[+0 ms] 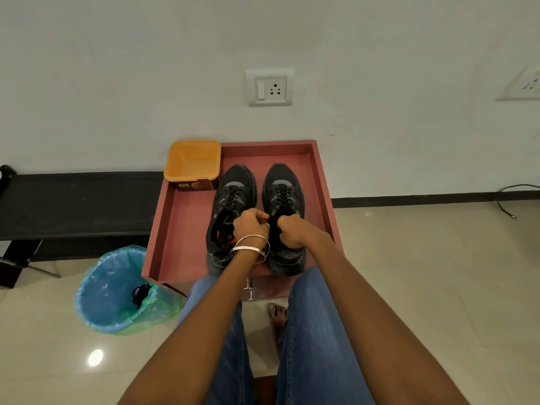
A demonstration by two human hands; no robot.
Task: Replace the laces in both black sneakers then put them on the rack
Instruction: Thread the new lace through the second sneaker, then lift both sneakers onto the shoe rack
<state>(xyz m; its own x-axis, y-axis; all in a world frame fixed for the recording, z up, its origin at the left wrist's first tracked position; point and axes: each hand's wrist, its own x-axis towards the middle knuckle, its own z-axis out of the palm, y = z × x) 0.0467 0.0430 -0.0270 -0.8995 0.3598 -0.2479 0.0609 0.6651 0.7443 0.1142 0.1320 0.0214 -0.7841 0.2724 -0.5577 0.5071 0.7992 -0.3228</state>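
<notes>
A red tray-topped stand fills the middle of the frame, its raised rim keeping everything on it from sliding off while the person works seated close against its near edge. Two black sneakers sit side by side on it, toes toward the wall, heels toward the person, so the lace rows face the hands. The left sneaker lies centre-left, laced along its front. The right sneaker, just beside it, also shows laces through its eyelets.

At lower left of the frame a blue-lined bin stands on the floor within reach, with a dark tangle inside, likely discarded laces. An orange tub sits at the tray's upper left corner, probably where new laces were kept.

The left hand and right hand are both curled tight over the right sneaker's tongue, seemingly pinching black lace ends; the lace itself is hard to make out. Judging by this, tying is underway. No rack is visible.
</notes>
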